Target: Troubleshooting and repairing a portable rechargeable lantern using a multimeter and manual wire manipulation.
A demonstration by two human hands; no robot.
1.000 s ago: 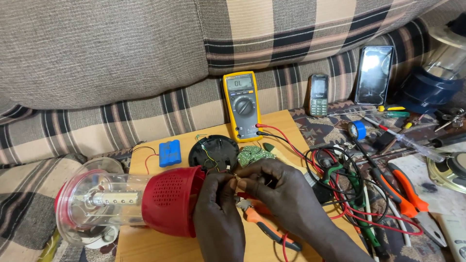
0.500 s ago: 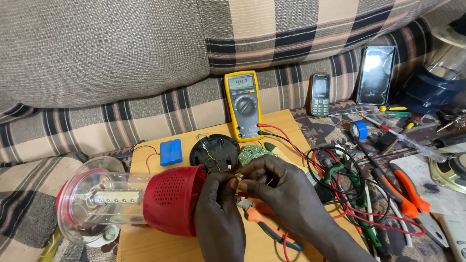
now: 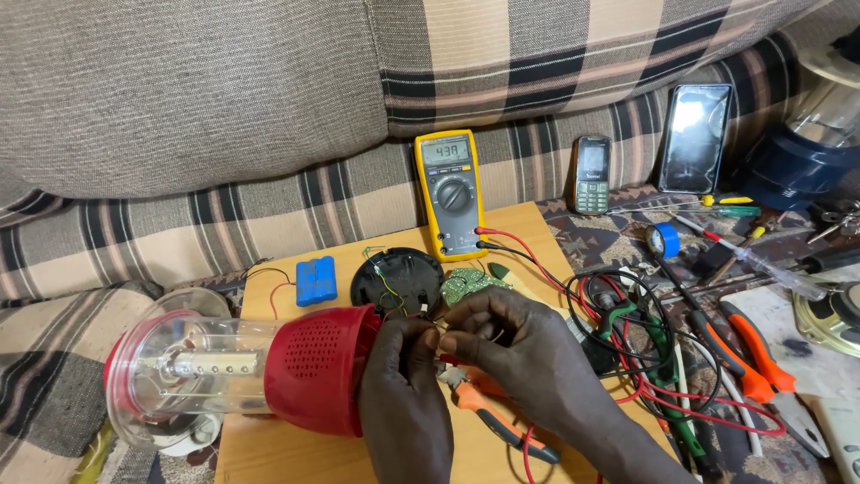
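Note:
A red lantern with a clear dome lies on its side on a wooden board. My left hand and my right hand meet at its open red base, fingertips pinched together on thin wires or probe tips; what exactly each pinches is hidden. A black round cover and a green circuit board lie just beyond my fingers. The yellow multimeter leans against the sofa, its red and black leads running toward my right hand.
A blue battery pack lies on the board's left. Orange-handled pliers lie under my hands. To the right are tangled wires, more orange pliers, screwdrivers, blue tape, a keypad phone, a smartphone and a speaker.
My hands stay at the lantern's base with only small finger shifts. The lantern and the multimeter have not moved.

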